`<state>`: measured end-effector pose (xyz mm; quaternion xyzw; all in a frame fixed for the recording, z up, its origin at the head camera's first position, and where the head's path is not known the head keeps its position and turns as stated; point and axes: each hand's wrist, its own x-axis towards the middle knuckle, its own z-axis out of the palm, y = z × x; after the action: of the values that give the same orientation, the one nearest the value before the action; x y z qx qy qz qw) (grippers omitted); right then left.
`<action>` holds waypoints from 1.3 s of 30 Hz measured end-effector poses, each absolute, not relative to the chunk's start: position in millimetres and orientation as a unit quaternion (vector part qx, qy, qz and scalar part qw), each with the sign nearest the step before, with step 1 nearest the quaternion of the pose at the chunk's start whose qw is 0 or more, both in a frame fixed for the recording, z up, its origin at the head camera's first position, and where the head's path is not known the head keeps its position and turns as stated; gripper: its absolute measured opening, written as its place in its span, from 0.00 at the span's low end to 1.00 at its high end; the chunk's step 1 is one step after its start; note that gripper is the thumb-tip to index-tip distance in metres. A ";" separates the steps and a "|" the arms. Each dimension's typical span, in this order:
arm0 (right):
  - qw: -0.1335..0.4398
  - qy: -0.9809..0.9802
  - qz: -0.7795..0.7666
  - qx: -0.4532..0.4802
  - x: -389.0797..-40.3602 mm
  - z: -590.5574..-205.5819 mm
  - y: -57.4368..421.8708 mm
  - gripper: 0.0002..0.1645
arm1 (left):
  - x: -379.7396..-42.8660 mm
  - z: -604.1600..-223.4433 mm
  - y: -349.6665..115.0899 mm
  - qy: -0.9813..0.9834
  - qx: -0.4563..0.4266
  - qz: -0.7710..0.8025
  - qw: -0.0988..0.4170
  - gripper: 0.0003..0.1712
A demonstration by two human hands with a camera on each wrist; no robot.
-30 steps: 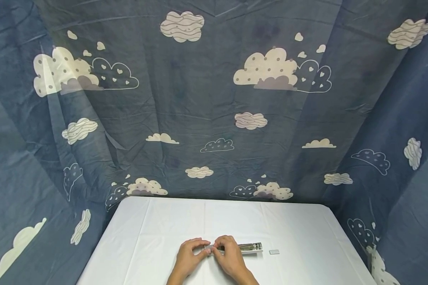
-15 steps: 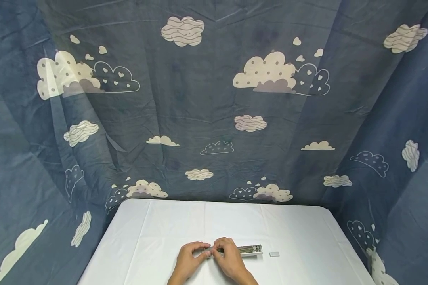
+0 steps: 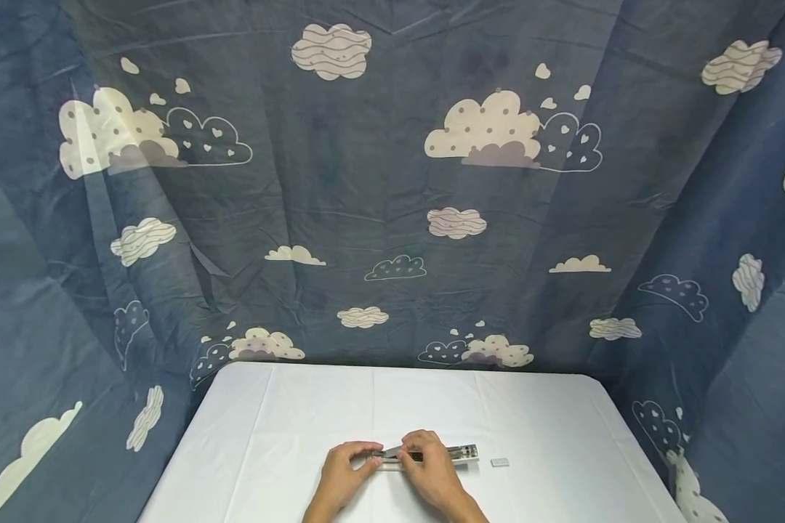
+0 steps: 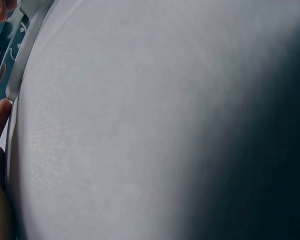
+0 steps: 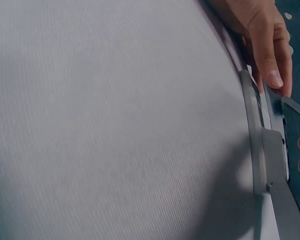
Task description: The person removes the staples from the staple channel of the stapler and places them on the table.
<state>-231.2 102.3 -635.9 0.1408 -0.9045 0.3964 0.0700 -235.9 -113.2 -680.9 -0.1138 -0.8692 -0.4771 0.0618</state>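
Observation:
A long, narrow stapler (image 3: pixel 461 453) with a white base and a metal channel lies across the table in front of me, appearing opened. My left hand (image 3: pixel 344 476) pinches its left end between thumb and fingers. Just right of that, my right hand (image 3: pixel 429 468) pinches a thin grey strip (image 5: pixel 293 105), perhaps staples, slanting over the channel. In the right wrist view the left hand's fingertips (image 5: pixel 275 79) touch the metal part near the strip's end. The left wrist view catches only part of the stapler (image 4: pixel 27 50) at its edge. My fingers hide the stapler's middle.
A small grey strip (image 3: pixel 499 462) lies on the white-covered table (image 3: pixel 288 414), right of the stapler. Dark blue cloth (image 3: pixel 340 181) with a cloud print hangs behind the table and along both sides.
My right hand has shifted slightly right, away from the left fingertips, and the slanted grey strip now shows between the hands. The left hand has barely moved; the small strip lies still.

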 end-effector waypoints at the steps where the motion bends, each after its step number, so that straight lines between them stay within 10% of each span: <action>1: 0.071 -0.904 0.398 0.138 -231.3 -634.5 104.4 0.05 | -236.2 -680.4 -113.3 -0.870 -0.112 -0.476 0.060 0.14; 39: 0.216 -0.915 0.338 0.045 -224.5 -584.5 265.2 0.04 | -233.9 -678.4 -112.8 -0.873 -0.091 -0.478 0.039 0.14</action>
<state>-224.5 265.2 -584.5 0.0451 -0.9148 0.3381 0.2164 -233.9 -112.8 -678.4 -0.0914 -0.8725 -0.4783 0.0395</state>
